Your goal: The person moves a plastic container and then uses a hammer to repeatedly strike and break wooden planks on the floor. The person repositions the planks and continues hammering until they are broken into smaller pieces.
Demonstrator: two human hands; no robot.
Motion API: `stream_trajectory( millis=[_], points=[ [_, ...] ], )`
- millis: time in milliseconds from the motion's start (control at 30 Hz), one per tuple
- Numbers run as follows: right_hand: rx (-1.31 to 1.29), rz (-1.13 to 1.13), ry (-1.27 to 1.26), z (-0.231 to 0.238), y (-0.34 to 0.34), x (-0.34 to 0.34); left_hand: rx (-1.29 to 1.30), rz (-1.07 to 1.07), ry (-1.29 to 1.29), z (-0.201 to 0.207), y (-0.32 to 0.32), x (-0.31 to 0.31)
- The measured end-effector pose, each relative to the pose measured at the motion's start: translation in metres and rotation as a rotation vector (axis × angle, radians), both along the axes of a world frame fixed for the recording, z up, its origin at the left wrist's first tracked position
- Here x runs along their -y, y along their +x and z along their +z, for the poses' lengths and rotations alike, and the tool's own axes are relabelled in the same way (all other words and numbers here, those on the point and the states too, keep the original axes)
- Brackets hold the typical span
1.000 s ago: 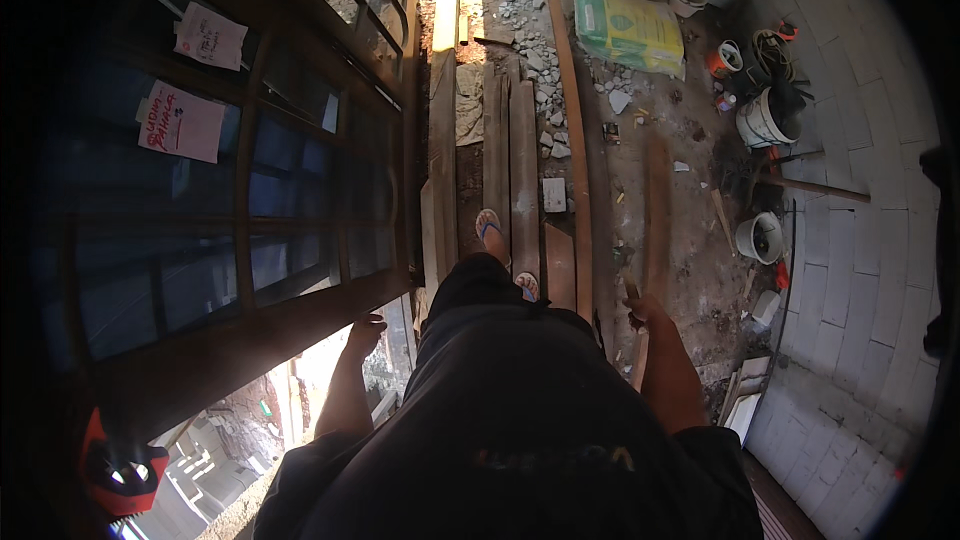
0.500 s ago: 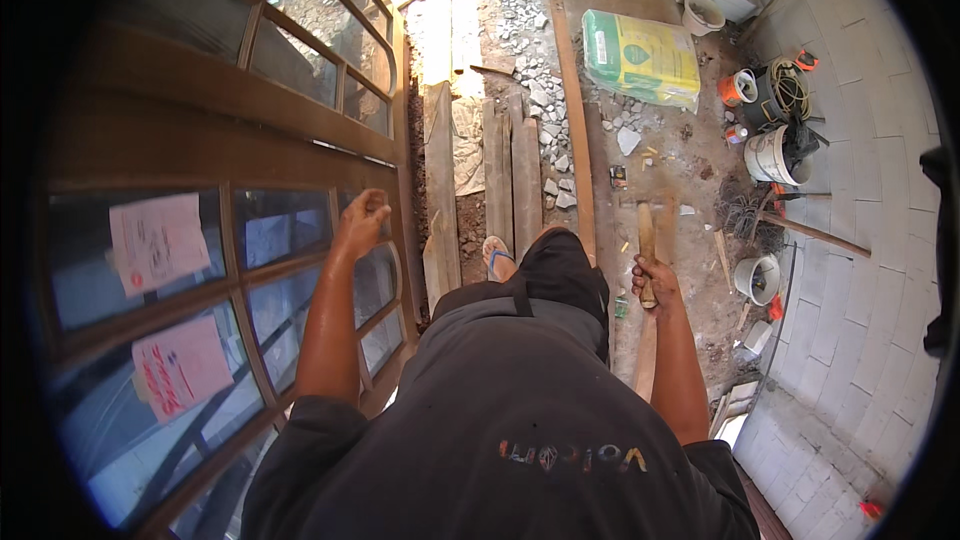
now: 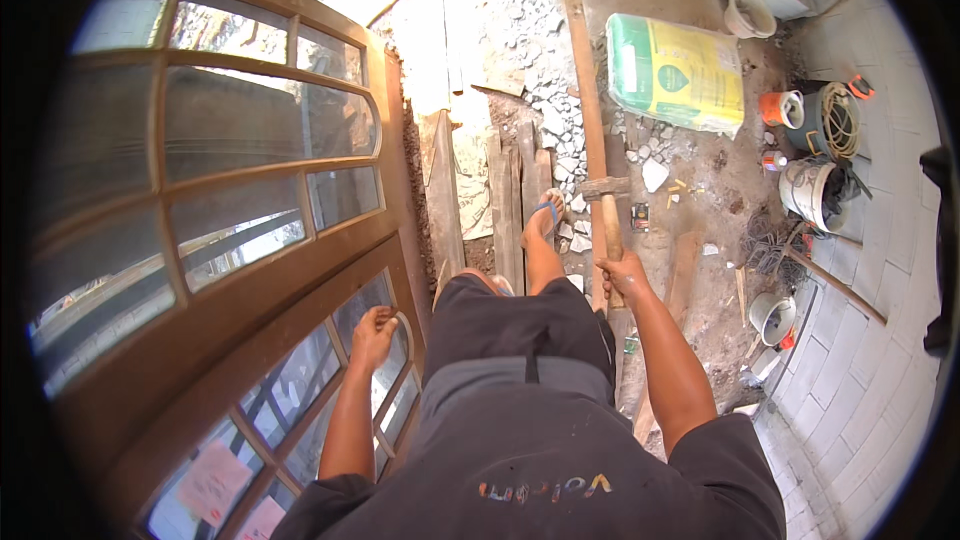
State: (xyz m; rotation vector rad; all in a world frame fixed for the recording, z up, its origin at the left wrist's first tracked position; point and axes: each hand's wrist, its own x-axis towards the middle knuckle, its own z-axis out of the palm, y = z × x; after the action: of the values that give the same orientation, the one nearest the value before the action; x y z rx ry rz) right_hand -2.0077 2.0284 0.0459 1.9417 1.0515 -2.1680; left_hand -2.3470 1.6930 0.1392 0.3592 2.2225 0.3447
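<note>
My right hand point(image 3: 622, 276) is wrapped round the wooden handle of a hammer point(image 3: 612, 225). Its dusty, blocky head points away from me, above a long plank. My left hand point(image 3: 373, 337) hangs beside a brown wood-framed glazed door point(image 3: 385, 230), fingers loosely curled in, and I see nothing in it. Between hand and door frame I cannot tell whether there is contact. Under me, one sandalled foot point(image 3: 547, 215) is forward by the boards point(image 3: 508, 200); the other is mostly hidden by my shorts.
A green and yellow plastic-wrapped bag point(image 3: 680, 70) lies on the dirt floor at the right. Broken stones point(image 3: 565, 125) run along the long plank point(image 3: 585, 90). Buckets point(image 3: 805, 190), a coiled cable point(image 3: 838, 120) and tangled wire point(image 3: 768, 240) line the pale block wall point(image 3: 870, 270).
I have stepped forward, one foot now showing ahead. My right hand has swung the hammer forward and leftward, bringing its head into clear view. My left hand is lower in the picture.
</note>
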Motion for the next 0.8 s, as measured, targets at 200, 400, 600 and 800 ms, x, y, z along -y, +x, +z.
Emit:
stream_trajectory(
  millis=[200, 400, 600, 800],
  points=[
    [-0.004, 0.048, -0.146, -0.141, -0.078, -0.035, 0.036, 0.108, 0.046, -0.069, -0.002, -0.088],
    [0.007, 0.016, -0.145, -0.279, -0.133, -0.056, 0.143, 0.075, 0.05, -0.181, 0.006, -0.149],
    [0.058, 0.06, -0.076, -0.4, -0.17, -0.093, 0.146, 0.344, -0.02, -0.273, -0.001, -0.101],
    [0.054, -0.099, 0.057, -0.474, -0.203, -0.103, 0.275, 0.366, -0.373, -0.297, 0.004, 0.044]
  ],
)
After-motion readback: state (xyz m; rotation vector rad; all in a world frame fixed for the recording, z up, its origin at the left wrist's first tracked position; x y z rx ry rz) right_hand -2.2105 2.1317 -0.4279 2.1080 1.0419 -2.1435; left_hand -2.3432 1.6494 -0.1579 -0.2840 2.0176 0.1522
